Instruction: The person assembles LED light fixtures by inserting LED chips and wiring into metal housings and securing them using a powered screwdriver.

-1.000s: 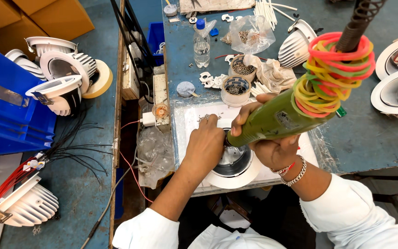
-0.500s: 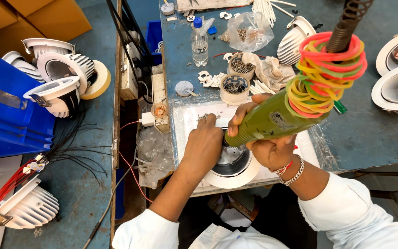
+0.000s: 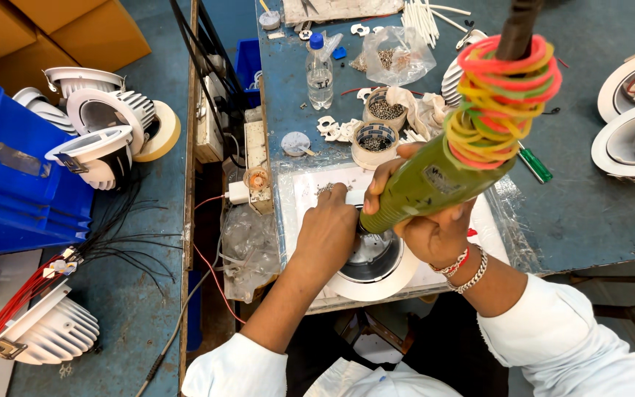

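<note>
My right hand (image 3: 435, 220) grips a green electric screwdriver (image 3: 442, 180) whose upper end is wrapped in several coloured rubber bands (image 3: 501, 95). Its tip points down at a round white downlight housing (image 3: 376, 265) lying at the near edge of the blue workbench (image 3: 589, 213). My left hand (image 3: 328, 231) rests on the housing's left side, fingers curled at the spot where the tip meets it. The tip itself is hidden behind my hands.
Behind the housing are small tubs of screws (image 3: 375, 140), a plastic water bottle (image 3: 319, 70), a bag of screws (image 3: 395, 55) and a green-handled screwdriver (image 3: 534, 163). More downlights lie at the right (image 3: 633, 140) and left (image 3: 101, 140). A blue crate (image 3: 9, 184) and cardboard boxes (image 3: 75, 29) are at left.
The screwdriver and both hands stay on the housing; only a slight shift of the tool and view.
</note>
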